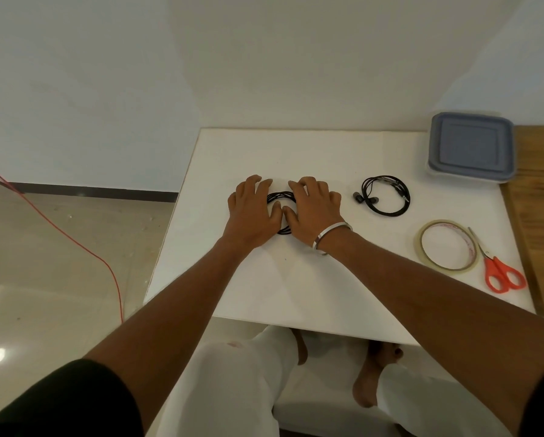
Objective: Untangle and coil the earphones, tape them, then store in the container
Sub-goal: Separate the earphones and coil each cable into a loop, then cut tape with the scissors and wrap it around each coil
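Note:
A coil of black earphone cable [280, 197] lies flat on the white table [295, 279]. My left hand [253, 211] and my right hand [313, 209] both rest on it, fingers spread, pressing it down from either side; much of the coil is hidden under them. A second pair of black earphones [385, 198] lies coiled to the right, untouched. A roll of clear tape [447, 246] and red-handled scissors [501, 272] lie near the right edge. A closed container with a blue-grey lid [472, 146] stands at the far right corner.
A wooden surface [538, 200] adjoins the table on the right. A red cable [75, 234] runs across the floor on the left. My legs and bare feet are under the table's near edge.

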Tool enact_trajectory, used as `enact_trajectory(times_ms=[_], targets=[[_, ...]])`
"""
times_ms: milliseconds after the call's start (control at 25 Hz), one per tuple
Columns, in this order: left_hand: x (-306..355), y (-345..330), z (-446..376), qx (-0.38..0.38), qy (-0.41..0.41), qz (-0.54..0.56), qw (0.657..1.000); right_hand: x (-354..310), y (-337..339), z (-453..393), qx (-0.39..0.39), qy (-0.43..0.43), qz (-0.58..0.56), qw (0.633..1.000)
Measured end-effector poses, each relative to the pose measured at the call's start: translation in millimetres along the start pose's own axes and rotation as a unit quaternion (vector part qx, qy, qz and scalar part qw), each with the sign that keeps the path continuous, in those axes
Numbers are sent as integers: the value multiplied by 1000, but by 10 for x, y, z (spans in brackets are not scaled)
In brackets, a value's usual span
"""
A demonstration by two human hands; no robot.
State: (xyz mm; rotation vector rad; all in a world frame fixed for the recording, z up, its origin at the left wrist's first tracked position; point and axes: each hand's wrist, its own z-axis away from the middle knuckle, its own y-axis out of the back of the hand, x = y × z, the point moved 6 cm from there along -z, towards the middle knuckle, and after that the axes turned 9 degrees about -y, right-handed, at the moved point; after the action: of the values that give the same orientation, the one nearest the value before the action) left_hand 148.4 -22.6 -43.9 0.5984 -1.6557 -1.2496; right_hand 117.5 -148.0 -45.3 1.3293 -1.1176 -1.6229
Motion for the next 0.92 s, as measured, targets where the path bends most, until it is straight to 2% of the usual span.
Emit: enact_trajectory(times_ms=[160,520,920], targets=[[46,-29,14,-26,-16,8,1000,46,38,41,14,23,-1,1000],[255,40,36,-16,-40,-10,999,341,247,174,5,14,36,999],[905,54,61,-10,-83,-9,996,912,648,455,14,-30,64,997]])
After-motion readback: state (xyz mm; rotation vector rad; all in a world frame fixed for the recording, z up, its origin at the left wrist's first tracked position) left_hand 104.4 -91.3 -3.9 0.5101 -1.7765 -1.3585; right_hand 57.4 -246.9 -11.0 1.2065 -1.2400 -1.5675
